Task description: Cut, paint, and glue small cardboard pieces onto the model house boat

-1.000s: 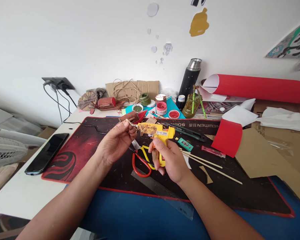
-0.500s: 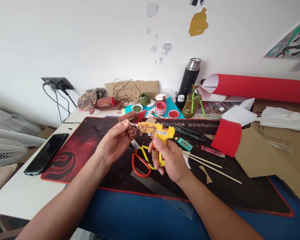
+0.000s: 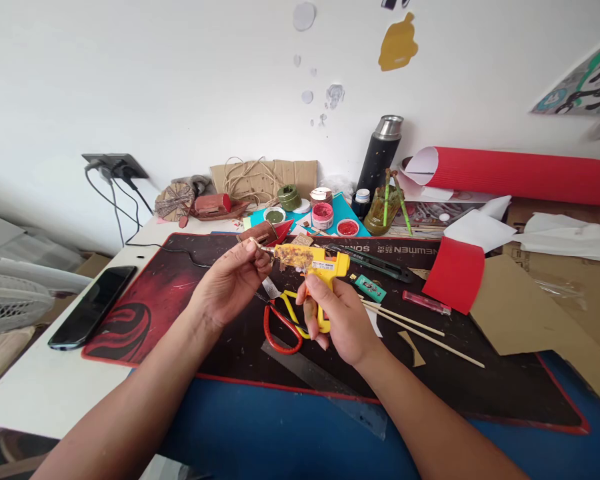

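While my right hand (image 3: 341, 319) grips the yellow glue gun (image 3: 314, 267) by its handle, fingers curled tight and index on the trigger, my left hand (image 3: 230, 287) pinches a small piece (image 3: 255, 245) between thumb and fingertips, right at the gun's nozzle. Both are held up over the middle of the black-and-red mat (image 3: 145, 300). Nothing has really changed in the last second: same grip, same pinch, nozzle parked on the piece, so I judge glue is going on, or the piece is being held while it sets.

Containers, along the mat's far edge: open red jar (image 3: 323, 216) with red powder or paint, a red-filled lid (image 3: 348, 228) beside it, a shallow dish (image 3: 275, 216) with green stuff, a closed green pot (image 3: 289, 197). Murky glass jar (image 3: 383, 212) holds green sticks; the black flask (image 3: 380, 157) behind it is capped. Scissors (image 3: 283, 320) lie on the mat below my hands, phone (image 3: 93, 307) at the desk's left edge.
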